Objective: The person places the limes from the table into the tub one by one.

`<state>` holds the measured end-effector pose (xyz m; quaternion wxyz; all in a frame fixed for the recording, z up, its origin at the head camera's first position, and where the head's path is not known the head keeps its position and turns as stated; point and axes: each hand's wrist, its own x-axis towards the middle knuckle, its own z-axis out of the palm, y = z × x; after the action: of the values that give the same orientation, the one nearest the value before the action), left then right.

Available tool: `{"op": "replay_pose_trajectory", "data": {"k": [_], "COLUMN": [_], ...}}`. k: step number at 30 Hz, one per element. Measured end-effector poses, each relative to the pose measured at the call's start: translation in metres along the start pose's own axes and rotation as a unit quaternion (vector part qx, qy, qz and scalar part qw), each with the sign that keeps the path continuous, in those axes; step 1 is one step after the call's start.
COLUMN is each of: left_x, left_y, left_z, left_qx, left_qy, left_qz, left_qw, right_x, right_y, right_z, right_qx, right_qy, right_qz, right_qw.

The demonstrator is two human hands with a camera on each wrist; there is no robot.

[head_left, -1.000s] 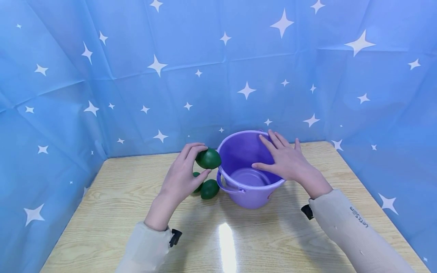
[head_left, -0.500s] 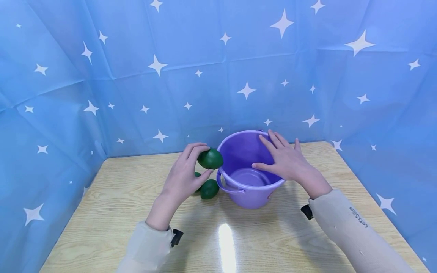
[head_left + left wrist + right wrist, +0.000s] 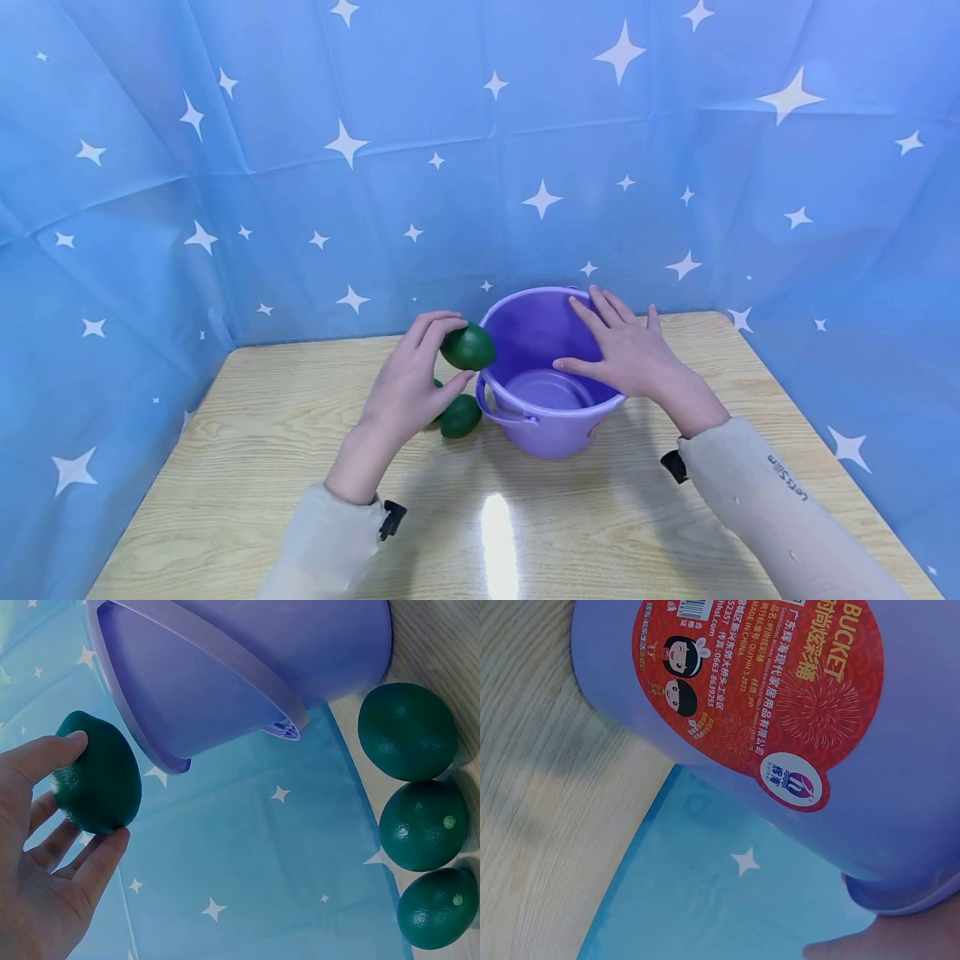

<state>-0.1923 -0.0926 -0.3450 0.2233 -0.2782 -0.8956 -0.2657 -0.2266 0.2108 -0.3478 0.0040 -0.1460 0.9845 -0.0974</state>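
My left hand [image 3: 408, 379] pinches a dark green lime [image 3: 468, 347] between thumb and fingertips, raised beside the bucket's left rim. In the left wrist view this lime [image 3: 99, 774] hangs apart from the rim. Three more limes lie in a row on the table, such as the middle one [image 3: 424, 825]; the head view shows only part of the group, one lime [image 3: 460, 416] plainly. A purple bucket [image 3: 551, 435] stands upright, its inside bare. Over its right rim rests my right hand [image 3: 626, 350], fingers straight and spread; the right wrist view shows the bucket wall [image 3: 900, 795] and part of that hand.
Pale wood-grain table [image 3: 225, 500] lies under everything, with a bright reflection in front of the bucket. Blue cloth with white stars [image 3: 420, 192] closes off the back and sides. The bucket's handle [image 3: 498, 408] hangs down at the left, near the limes.
My left hand has moved slightly right with the lime, bringing it closer over the bucket's left rim. My right hand and the bucket have stayed still.
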Motion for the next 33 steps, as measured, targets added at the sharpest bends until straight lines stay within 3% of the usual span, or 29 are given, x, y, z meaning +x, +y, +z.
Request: {"op": "replay_pose_trajectory", "data": {"k": [33], "left_x": [0.009], "left_y": [0.0092], "left_z": [0.0033], "left_qx": [-0.006], "left_qy": [-0.006], "left_qz": [0.008], "left_qw": [0.9999], "right_x": [-0.0009], "right_y": [-0.0001], "right_z": [-0.0002], "right_qx": [0.005], "right_qy": [-0.002], "right_qz": [-0.001], "right_qw": [1.0]}}
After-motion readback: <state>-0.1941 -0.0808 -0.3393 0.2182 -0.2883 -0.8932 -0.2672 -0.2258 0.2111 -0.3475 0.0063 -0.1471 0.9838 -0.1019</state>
